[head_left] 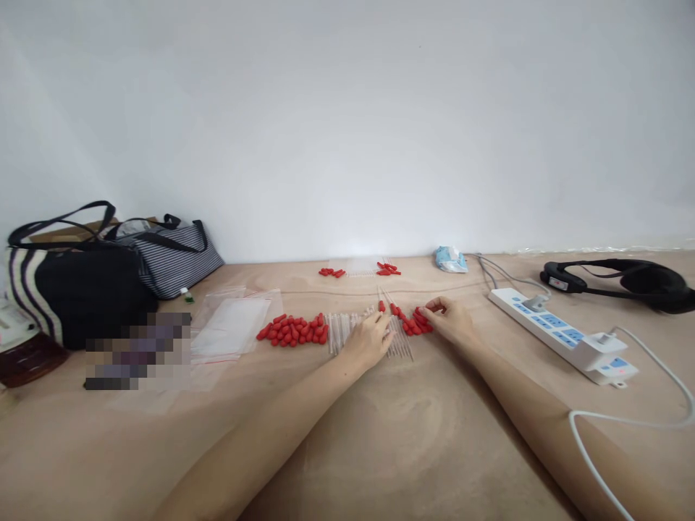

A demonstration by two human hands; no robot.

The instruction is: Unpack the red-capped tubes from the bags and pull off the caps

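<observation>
Clear thin glass tubes [337, 329] lie side by side in a row on the table. My left hand [372, 340] is over their right part, fingers bent together; what they hold, if anything, is hidden. Just beyond its fingertips, red rubber bulbs [381, 307] sit on thin tubes that point toward the wall. At the right, my right hand [448, 318] has its thumb and forefinger closed at a red rubber bulb [419, 318] on the edge of a small pile. A larger pile of red rubber bulbs [293, 331] lies left of the tubes.
Clear plastic bags [233, 325] lie left of the bulbs, near a black bag [92, 289] and a striped bag [179, 257]. A white power strip [559, 333] with cables and a black headset [619, 282] are at right. A blue-and-white packet [450, 259] stands by the wall.
</observation>
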